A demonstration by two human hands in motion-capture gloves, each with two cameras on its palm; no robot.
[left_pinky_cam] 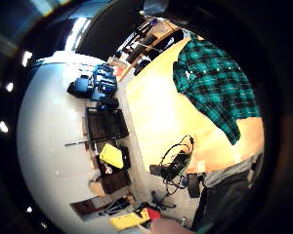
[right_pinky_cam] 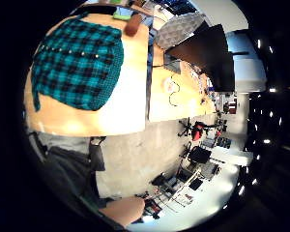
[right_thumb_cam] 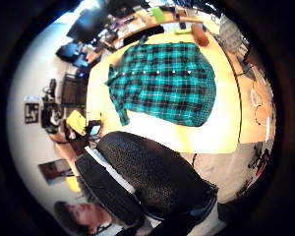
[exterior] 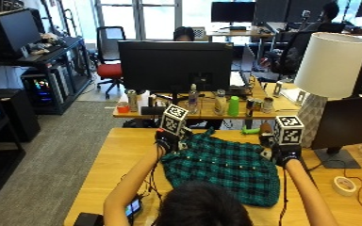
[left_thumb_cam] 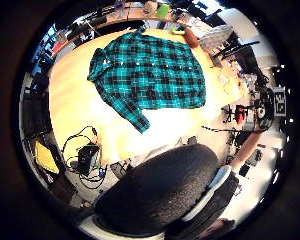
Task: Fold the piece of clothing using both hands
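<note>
With the teal-and-black plaid cotton shirt [exterior: 222, 168] lying spread on the light wooden surface [exterior: 118, 160], the left hand [exterior: 167, 140] and right hand [exterior: 285, 154] hovered above it, finger positions indiscernible, so each should best pinch a far corner evenly before folding.

The shirt [exterior: 222, 168] is soft woven cloth, matt, with small glossy snaps. The table [exterior: 115, 157] looks like smooth pale wood, perhaps laminate, faintly shiny. Both gloves appear matt fabric.
</note>
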